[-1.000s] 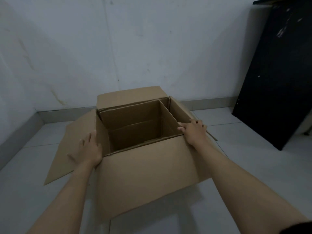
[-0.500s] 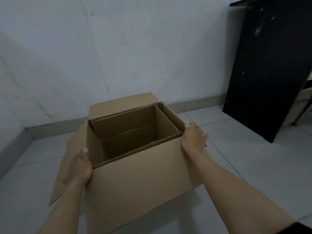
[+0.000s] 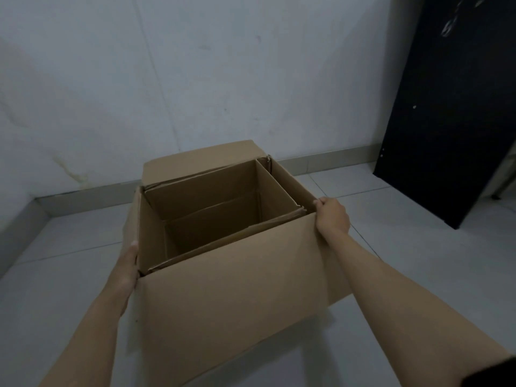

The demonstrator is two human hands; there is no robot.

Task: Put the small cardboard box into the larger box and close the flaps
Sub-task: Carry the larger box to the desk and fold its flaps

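Observation:
The larger cardboard box (image 3: 237,297) stands open on the floor in front of me. The small cardboard box (image 3: 212,199) sits inside it, open-topped and empty, against the left side. My left hand (image 3: 127,263) holds the left flap (image 3: 133,219), which stands upright with my thumb on its near edge. My right hand (image 3: 332,216) grips the near corner of the right flap (image 3: 290,180), also raised. The near flap hangs outward toward me. The far flap (image 3: 201,160) leans back toward the wall.
A white wall (image 3: 195,79) with a grey skirting runs close behind the box. A tall black panel (image 3: 458,107) leans at the right. Grey floor tiles (image 3: 405,219) surround the box on both sides.
Both side flaps have swung up from lying outward to standing upright. My hands moved from resting on them to gripping them, and the view has come closer to the box.

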